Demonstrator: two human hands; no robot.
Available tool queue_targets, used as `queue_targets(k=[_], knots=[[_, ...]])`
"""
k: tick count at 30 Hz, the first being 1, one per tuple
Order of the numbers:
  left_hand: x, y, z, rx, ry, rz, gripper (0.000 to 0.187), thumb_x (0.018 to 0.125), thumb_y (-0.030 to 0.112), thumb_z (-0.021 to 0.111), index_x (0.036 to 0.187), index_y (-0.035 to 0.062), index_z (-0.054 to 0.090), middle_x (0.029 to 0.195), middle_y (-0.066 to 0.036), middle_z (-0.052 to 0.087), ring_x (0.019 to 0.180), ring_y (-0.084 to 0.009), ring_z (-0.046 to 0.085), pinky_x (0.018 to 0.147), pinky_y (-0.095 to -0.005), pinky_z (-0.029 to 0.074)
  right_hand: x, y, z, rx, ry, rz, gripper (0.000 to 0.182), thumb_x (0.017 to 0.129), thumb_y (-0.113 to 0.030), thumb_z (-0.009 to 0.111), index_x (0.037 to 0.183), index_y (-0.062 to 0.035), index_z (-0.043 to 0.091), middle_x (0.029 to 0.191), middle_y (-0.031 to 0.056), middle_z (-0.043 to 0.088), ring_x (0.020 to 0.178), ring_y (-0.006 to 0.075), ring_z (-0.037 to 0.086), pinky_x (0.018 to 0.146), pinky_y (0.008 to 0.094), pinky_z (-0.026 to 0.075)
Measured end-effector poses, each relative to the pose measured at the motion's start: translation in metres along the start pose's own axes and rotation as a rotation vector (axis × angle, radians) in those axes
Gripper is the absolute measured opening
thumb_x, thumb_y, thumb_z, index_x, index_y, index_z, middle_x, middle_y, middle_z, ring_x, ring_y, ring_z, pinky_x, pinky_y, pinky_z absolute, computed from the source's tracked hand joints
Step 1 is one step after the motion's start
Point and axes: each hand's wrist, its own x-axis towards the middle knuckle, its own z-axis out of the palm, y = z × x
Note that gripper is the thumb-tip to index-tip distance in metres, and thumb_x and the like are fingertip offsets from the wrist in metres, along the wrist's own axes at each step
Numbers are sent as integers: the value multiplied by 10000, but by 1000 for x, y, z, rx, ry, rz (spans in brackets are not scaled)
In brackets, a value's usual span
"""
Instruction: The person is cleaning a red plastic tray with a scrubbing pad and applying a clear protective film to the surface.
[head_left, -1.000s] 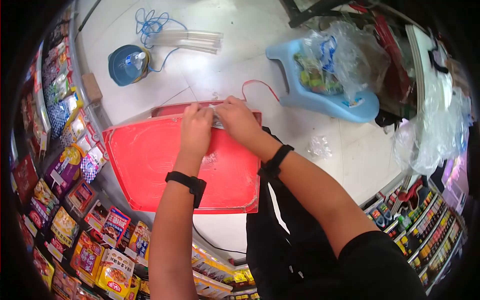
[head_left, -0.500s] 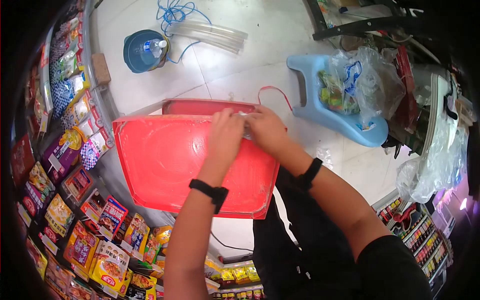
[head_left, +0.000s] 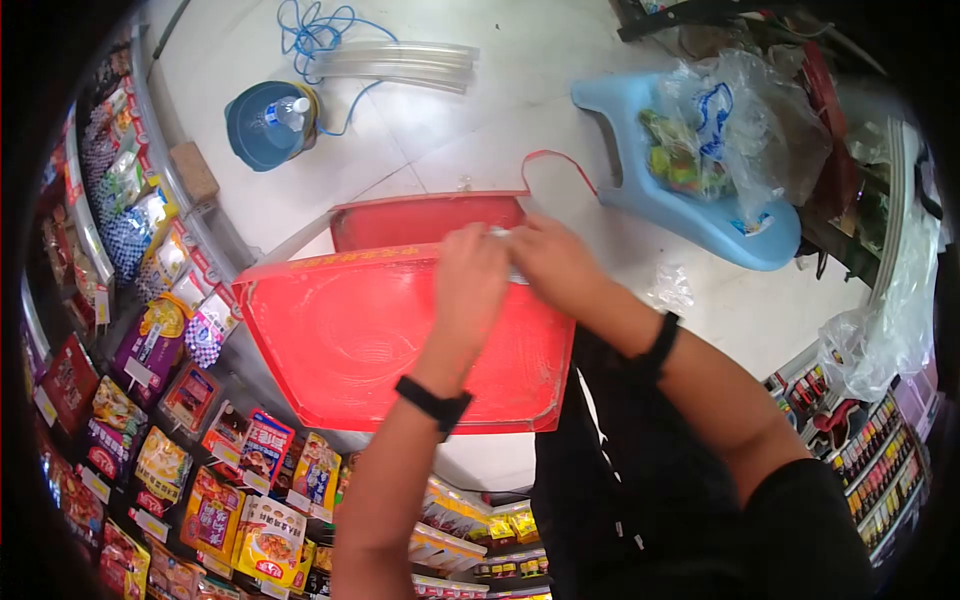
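Observation:
A scuffed red plastic stool-like piece point(head_left: 400, 350) stands in front of me, with yellow lettering along its far rim. Behind that rim a second red panel point(head_left: 430, 222) shows. My left hand point(head_left: 470, 275) and my right hand point(head_left: 555, 260) meet over the rim's right part, fingers bent and pinched close together. Between them is a small, clear or silvery thing point(head_left: 517, 273), mostly covered by the fingers; its kind cannot be made out. A thin red strip point(head_left: 562, 154) curves up from the floor just beyond my right hand.
A blue bucket point(head_left: 243, 125) with a plastic bottle point(head_left: 288, 112), blue cord point(head_left: 315, 35) and clear tubes point(head_left: 400, 66) are on the floor ahead. At right stands a light-blue stool point(head_left: 625, 180) bearing plastic bags point(head_left: 745, 140). Shelves of food packets point(head_left: 270, 540) line the left.
The view has shifted, and the red piece appears slightly tilted, showing more of its lettered far rim. Both hands keep their pinched hold at the rim.

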Motion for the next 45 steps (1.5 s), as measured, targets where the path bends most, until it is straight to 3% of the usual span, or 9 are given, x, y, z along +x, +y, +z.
queue_targets(k=[9,15,19,23,27,30,32,37,45], knots=[[-7,-19,-19,110,-141,-32,288,836,61,627,1104,-42,647,1130,-168,666,1211,-350,585,1039,-482,457,25,-11,19,86,36,-18,80,785,-115,671,809,-41,689,867,95,706,914,288,631,855,417,519],[-53,-88,-81,183,-103,-252,365,827,11,622,1191,-18,631,1233,-180,658,1214,-377,583,1040,-509,439,100,-95,68,148,103,-31,155,828,-99,642,951,-18,689,952,94,688,976,294,616,862,408,525],[-73,-76,-98,219,24,-286,341,859,-15,627,1200,0,627,1232,-184,656,1207,-376,580,1036,-510,432,95,-115,68,141,308,-79,148,818,-117,648,932,-37,698,925,81,667,962,259,593,858,390,508],[-95,-38,-102,159,90,-355,315,887,-7,636,1201,7,626,1205,-197,657,1167,-395,593,1029,-511,441,63,-114,54,269,246,-178,202,820,-117,662,1001,-34,691,944,77,670,963,262,597,872,397,511],[-141,1,-82,-300,172,-638,311,922,30,659,1225,-17,606,1162,-219,651,1081,-392,639,955,-461,506,20,-113,48,449,-33,-153,214,869,-148,699,1056,-45,691,990,103,688,959,292,633,881,430,526],[-174,20,-56,-721,310,-859,320,998,0,651,1307,-5,569,1155,-100,643,1079,-153,629,923,-301,522,-5,-111,56,582,-174,-104,282,907,-174,734,1147,-34,685,1080,133,702,973,333,667,882,432,546],[-183,25,-44,-779,350,-893,334,1002,-5,646,1325,-4,558,1169,-97,639,1081,-150,629,923,-294,520,-15,-109,57,648,-176,-75,338,926,-186,755,1212,-24,677,1138,150,704,980,355,681,871,424,557],[-225,53,-30,-1077,587,-1060,311,1017,15,644,1318,-14,572,1247,-114,616,1168,-179,597,978,-313,503,-29,-128,49,777,-388,78,502,876,-149,818,1333,-68,626,1201,120,681,975,234,680,853,345,553],[-261,104,-6,-1540,889,-954,481,995,-64,625,1454,-25,486,1335,-128,583,1234,-191,600,1030,-330,527,-53,-139,65,978,-495,294,239,925,-22,762,1159,-6,716,1079,58,694,934,114,666,784,278,551]])
